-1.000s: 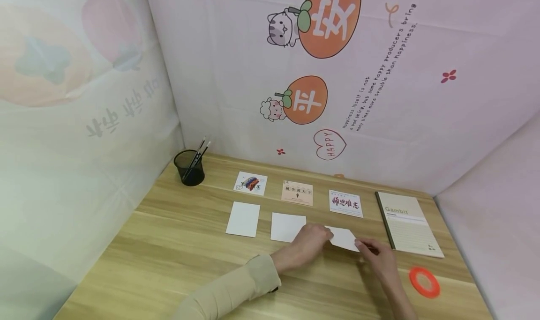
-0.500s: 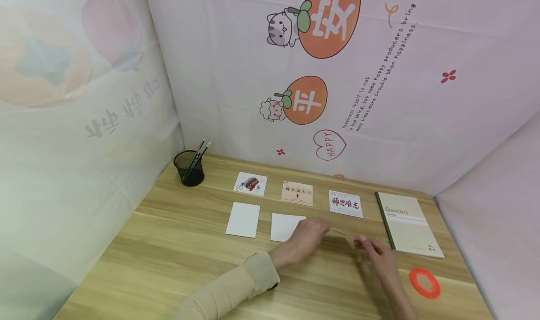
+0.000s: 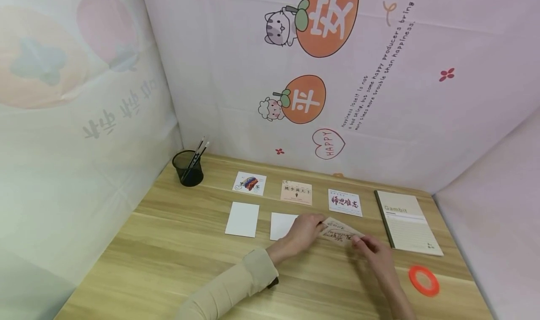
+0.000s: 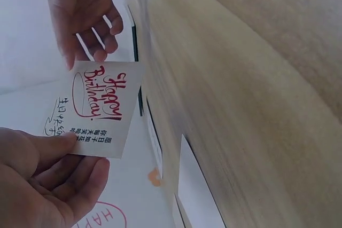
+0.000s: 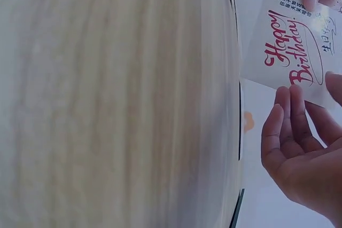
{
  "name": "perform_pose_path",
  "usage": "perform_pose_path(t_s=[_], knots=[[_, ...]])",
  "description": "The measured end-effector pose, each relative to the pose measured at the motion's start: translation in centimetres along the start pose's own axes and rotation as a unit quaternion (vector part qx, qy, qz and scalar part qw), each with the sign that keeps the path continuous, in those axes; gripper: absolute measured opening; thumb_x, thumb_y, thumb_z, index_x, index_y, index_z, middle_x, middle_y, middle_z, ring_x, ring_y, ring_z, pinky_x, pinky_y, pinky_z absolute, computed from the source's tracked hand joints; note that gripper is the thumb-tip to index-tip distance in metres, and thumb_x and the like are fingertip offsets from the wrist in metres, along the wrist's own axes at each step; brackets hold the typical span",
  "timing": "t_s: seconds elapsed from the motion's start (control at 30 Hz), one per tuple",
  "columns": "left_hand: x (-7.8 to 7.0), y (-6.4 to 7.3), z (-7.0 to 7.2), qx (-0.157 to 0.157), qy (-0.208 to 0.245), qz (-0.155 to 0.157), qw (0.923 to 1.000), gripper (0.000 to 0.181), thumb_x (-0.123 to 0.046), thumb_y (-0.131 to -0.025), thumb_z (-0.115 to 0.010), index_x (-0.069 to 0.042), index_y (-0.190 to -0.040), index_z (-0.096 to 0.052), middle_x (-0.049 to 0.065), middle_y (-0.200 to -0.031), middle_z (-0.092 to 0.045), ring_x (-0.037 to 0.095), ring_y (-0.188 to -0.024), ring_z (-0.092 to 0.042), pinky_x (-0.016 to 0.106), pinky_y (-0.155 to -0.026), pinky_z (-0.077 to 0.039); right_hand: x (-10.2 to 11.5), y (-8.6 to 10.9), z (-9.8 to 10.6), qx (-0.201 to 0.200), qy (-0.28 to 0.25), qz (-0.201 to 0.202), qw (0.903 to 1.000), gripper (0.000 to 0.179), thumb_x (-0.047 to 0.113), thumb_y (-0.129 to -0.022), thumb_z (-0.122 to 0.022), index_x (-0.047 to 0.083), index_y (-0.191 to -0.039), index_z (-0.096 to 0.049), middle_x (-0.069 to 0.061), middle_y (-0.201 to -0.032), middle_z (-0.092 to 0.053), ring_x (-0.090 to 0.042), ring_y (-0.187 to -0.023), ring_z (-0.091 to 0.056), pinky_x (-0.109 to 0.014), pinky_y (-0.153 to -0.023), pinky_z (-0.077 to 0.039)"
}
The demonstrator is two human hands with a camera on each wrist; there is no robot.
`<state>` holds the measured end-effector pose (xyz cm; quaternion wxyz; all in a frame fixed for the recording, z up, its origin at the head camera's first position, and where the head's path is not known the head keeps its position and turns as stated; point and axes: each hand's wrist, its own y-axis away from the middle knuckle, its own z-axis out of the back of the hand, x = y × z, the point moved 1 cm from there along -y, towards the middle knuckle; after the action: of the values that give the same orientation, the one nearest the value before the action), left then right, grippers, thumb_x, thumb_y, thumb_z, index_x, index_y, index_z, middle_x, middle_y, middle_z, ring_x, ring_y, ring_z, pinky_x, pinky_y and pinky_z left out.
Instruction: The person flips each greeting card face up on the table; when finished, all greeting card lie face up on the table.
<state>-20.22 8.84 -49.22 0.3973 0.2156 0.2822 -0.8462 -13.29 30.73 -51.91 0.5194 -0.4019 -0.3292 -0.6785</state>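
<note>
A birthday card [image 3: 337,232] is held tilted above the table, its side lettered "Happy Birthday!" in red showing in both wrist views. My left hand [image 3: 300,235] pinches one end between thumb and fingers. At the opposite end, my right hand [image 3: 377,254] holds the card by its edge; in the right wrist view the fingertips [image 5: 295,92] lie along that edge. Two blank white cards lie flat to the left: one [image 3: 242,219] in full view, the other [image 3: 282,225] partly covered by my left hand.
Behind stand three printed cards in a row: a colourful one [image 3: 250,183], a peach one [image 3: 296,192] and a white one with dark red characters [image 3: 345,202]. A notebook [image 3: 409,223] and a red tape ring [image 3: 423,280] lie right. A mesh pen cup [image 3: 188,170] stands back left.
The held card has turned from its blank white face, through edge-on, to its lettered face. Both hands keep hold of it and have shifted only slightly.
</note>
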Motion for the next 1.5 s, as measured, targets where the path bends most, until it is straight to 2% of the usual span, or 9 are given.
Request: perform_pose_path(t_s=[0.3,0.53,0.63,0.8,0.97,1.07,1.23,1.33,1.5], knots=[[0.5,-0.1,-0.2,0.007,0.043,0.024,0.9988,0.009,-0.016,-0.093,-0.063,-0.009,-0.089,-0.068,-0.006,-0.074,-0.064,-0.002,-0.058,-0.047,0.012,-0.051,-0.038,-0.1,-0.1,-0.2,-0.015,0.074,0.014,0.9971,0.038,0.035,-0.092,-0.065,0.001,-0.108,-0.070,-0.013,-0.102,-0.069,-0.004,-0.082,-0.058,-0.020,-0.071,-0.048],[1.1,0.0,-0.6,0.034,0.104,0.029,0.9936,0.014,-0.013,-0.091,-0.067,-0.009,-0.078,-0.063,-0.008,-0.067,-0.056,0.000,-0.055,-0.043,0.014,-0.050,-0.038,-0.3,-0.1,-0.2,-0.021,0.078,0.006,0.9967,0.037,0.033,-0.093,-0.065,0.001,-0.110,-0.069,-0.015,-0.107,-0.068,-0.002,-0.082,-0.057,-0.018,-0.071,-0.047],[1.5,0.1,-0.8,0.074,0.193,0.069,0.9759,0.018,-0.011,-0.089,-0.069,-0.008,-0.073,-0.061,-0.006,-0.066,-0.059,0.002,-0.055,-0.049,0.016,-0.050,-0.043,-0.4,-0.2,-0.3,-0.015,0.076,0.005,0.9970,0.037,0.031,-0.094,-0.064,-0.001,-0.113,-0.067,-0.017,-0.108,-0.068,-0.002,-0.081,-0.058,-0.018,-0.071,-0.050],[2.3,-0.2,-0.7,0.110,0.330,0.155,0.9248,0.009,-0.007,-0.087,-0.070,-0.002,-0.081,-0.066,0.001,-0.067,-0.067,0.022,-0.060,-0.066,0.030,-0.053,-0.055,-0.3,-0.3,-0.3,0.019,0.058,-0.006,0.9981,0.036,0.026,-0.094,-0.063,-0.005,-0.112,-0.066,-0.013,-0.094,-0.069,-0.007,-0.076,-0.061,-0.021,-0.068,-0.053],[2.9,-0.6,-0.2,0.113,0.371,0.189,0.9024,0.015,-0.007,-0.088,-0.069,0.000,-0.100,-0.066,0.005,-0.071,-0.067,0.028,-0.063,-0.068,0.036,-0.058,-0.057,-0.1,-0.2,-0.2,0.058,0.058,-0.013,0.9965,0.033,0.023,-0.094,-0.063,-0.005,-0.112,-0.065,-0.010,-0.093,-0.067,-0.008,-0.078,-0.059,-0.022,-0.068,-0.053],[3.0,-0.8,0.2,0.144,0.344,0.195,0.9069,0.014,-0.005,-0.087,-0.069,-0.001,-0.100,-0.069,0.005,-0.070,-0.067,0.025,-0.060,-0.067,0.033,-0.058,-0.057,0.2,-0.1,0.0,0.094,0.055,-0.012,0.9940,0.030,0.022,-0.094,-0.063,-0.003,-0.111,-0.066,-0.009,-0.092,-0.067,-0.011,-0.077,-0.058,-0.024,-0.066,-0.052],[2.8,-0.9,0.6,0.262,0.231,0.158,0.9236,0.003,-0.005,-0.086,-0.071,-0.005,-0.085,-0.073,-0.001,-0.065,-0.063,0.013,-0.054,-0.059,0.025,-0.052,-0.052,0.4,0.2,0.0,0.145,0.072,0.008,0.9868,0.030,0.024,-0.094,-0.063,0.001,-0.112,-0.068,-0.008,-0.096,-0.067,-0.013,-0.083,-0.057,-0.024,-0.069,-0.049],[2.4,-0.8,0.6,0.301,0.197,0.138,0.9228,0.006,-0.009,-0.086,-0.071,-0.006,-0.081,-0.072,-0.001,-0.065,-0.061,0.010,-0.055,-0.055,0.024,-0.052,-0.049,0.5,0.4,-0.2,0.166,0.080,0.028,0.9825,0.030,0.024,-0.094,-0.062,0.002,-0.114,-0.068,-0.007,-0.102,-0.068,-0.013,-0.091,-0.059,-0.023,-0.077,-0.048],[1.5,-1.0,-0.1,0.315,0.202,0.136,0.9173,0.008,-0.008,-0.086,-0.071,-0.005,-0.079,-0.070,-0.001,-0.066,-0.061,0.010,-0.055,-0.055,0.021,-0.051,-0.049,0.9,0.7,-1.0,0.201,0.087,0.054,0.9741,0.028,0.025,-0.093,-0.064,0.005,-0.112,-0.069,-0.009,-0.110,-0.068,-0.014,-0.096,-0.061,-0.023,-0.078,-0.048]])
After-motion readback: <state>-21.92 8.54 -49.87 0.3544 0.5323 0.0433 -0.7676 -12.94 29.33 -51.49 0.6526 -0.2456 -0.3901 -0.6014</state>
